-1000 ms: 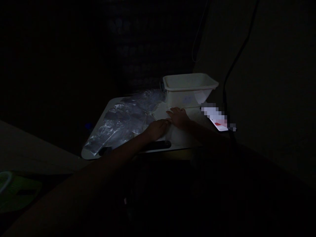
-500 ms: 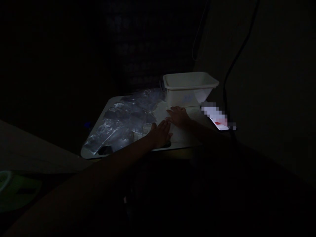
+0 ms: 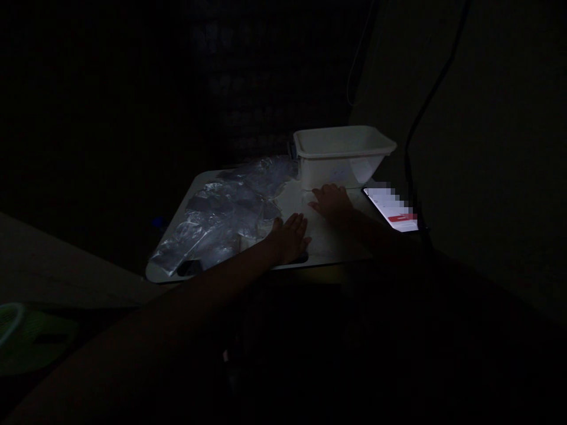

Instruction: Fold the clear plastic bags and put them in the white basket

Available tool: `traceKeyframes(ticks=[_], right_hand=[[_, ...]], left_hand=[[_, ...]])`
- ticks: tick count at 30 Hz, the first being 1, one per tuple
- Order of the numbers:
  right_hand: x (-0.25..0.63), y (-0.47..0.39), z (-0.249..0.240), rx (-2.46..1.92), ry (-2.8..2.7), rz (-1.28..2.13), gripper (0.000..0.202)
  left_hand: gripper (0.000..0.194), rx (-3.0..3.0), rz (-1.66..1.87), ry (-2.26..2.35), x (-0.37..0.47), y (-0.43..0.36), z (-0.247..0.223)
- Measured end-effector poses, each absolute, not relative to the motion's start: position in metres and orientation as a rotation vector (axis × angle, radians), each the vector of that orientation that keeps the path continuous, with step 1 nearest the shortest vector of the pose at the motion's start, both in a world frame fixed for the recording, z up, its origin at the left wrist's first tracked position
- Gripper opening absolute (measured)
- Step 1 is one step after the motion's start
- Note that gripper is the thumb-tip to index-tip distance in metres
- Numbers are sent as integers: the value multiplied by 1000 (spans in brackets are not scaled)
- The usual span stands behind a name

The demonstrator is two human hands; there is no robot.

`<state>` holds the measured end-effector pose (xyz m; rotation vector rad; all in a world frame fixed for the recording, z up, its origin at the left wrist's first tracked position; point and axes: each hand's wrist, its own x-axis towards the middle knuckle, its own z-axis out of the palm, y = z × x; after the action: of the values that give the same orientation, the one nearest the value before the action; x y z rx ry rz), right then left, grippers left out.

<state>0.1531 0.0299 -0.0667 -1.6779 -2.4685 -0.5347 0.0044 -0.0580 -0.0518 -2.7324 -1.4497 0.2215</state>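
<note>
My left hand lies flat near the front edge of a white table, its fingers stretched out. Farther back and to the right, my right hand rests palm down with the fingers apart, just in front of a pale plastic tub. Something thin and clear may lie beneath the hands, but it is too dark to tell. Several clear plastic bags spread over the left half of the table, beside my left hand.
A lit phone lies to the right of the tub, with a dark cable hanging by it. The table has dark slots near its front edge. At lower left stands a green basket. Deep shadow hides the surroundings.
My right hand has slid back and to the right, away from my left hand and nearer the tub. My left hand stays almost where it was.
</note>
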Motion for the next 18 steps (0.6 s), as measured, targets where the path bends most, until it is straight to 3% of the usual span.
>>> traceKeyframes(ticks=[10, 18], right_hand=[[169, 31, -59, -1759, -2437, -514, 37], [193, 19, -38, -1957, -2412, -176, 32]], left_hand=[[52, -2713, 261, -1476, 5, -60, -52], [52, -2647, 264, -1551, 10, -70, -45]])
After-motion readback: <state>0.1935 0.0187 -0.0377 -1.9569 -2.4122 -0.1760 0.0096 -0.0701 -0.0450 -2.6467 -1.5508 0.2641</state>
